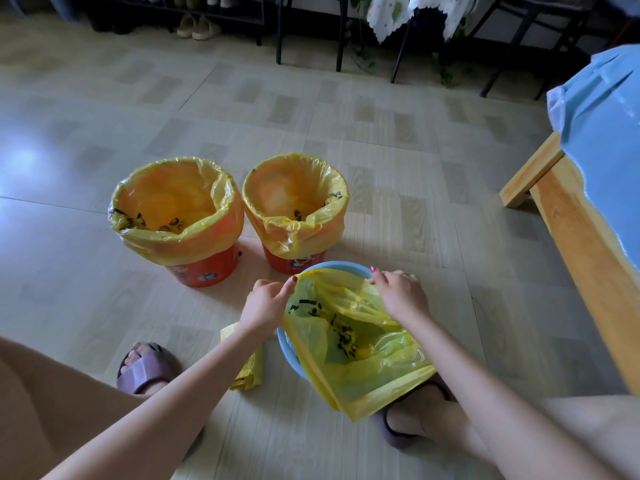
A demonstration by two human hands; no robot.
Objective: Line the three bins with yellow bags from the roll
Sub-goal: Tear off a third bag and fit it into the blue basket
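Nearest to me I see my two feet in purple slippers (147,368) on the tiled floor (381,150), one at the left and one half hidden under the bag at the right. Between my forearms stands the blue bin (290,356), and a yellow bag (356,348) with black print lies in and over it. The near part of the bag hangs out over the rim toward me and covers part of the right slipper. The far part is drawn up to the far rim.

My left hand (266,303) pinches the bag edge at the left side of the far rim, thumb and forefinger closed on the plastic. My right hand (401,294) grips the bag edge at the right side of the same rim, fingers curled over it. So the bag lies just under and between both hands.

On the floor beside the blue bin, under my left forearm, lies the folded roll of yellow bags (247,368).

Farther away stand two orange bins side by side, close to each other. The left orange bin (204,268) and the right orange bin (291,263) each have a yellow liner folded down over the rim.

At the right edge is a wooden bed frame (581,244) with a blue sheet (602,126).
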